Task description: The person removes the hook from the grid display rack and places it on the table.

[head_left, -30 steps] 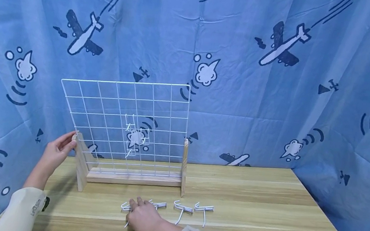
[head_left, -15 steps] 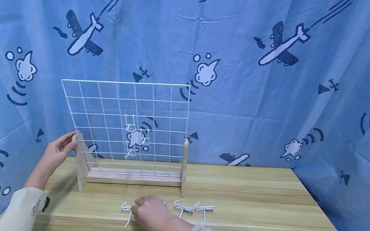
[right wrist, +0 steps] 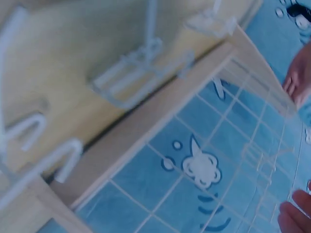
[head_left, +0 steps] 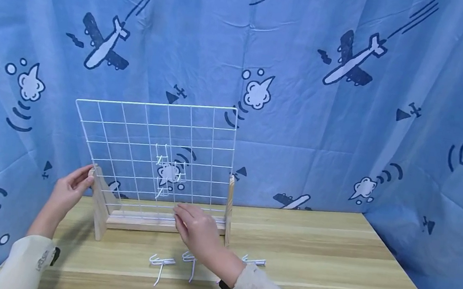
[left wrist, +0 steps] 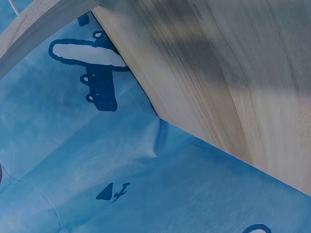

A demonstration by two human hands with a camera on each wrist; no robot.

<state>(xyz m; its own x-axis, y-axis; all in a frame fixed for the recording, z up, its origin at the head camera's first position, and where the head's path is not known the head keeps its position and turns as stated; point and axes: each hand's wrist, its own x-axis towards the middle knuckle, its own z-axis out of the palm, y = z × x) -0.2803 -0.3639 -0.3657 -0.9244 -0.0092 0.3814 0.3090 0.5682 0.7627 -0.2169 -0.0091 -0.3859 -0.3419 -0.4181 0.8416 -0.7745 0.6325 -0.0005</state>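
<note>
A white wire grid of square cells rises from a smooth, pale wooden stand on the wood-grained desk. The left hand pinches the flat upright near its top between thumb and fingers. The right hand is before the grid's lower part, fingers bent; whether they pinch anything cannot be told. T-shaped wire hooks lie nearer; white hung hooks dot mid-grid.
</note>
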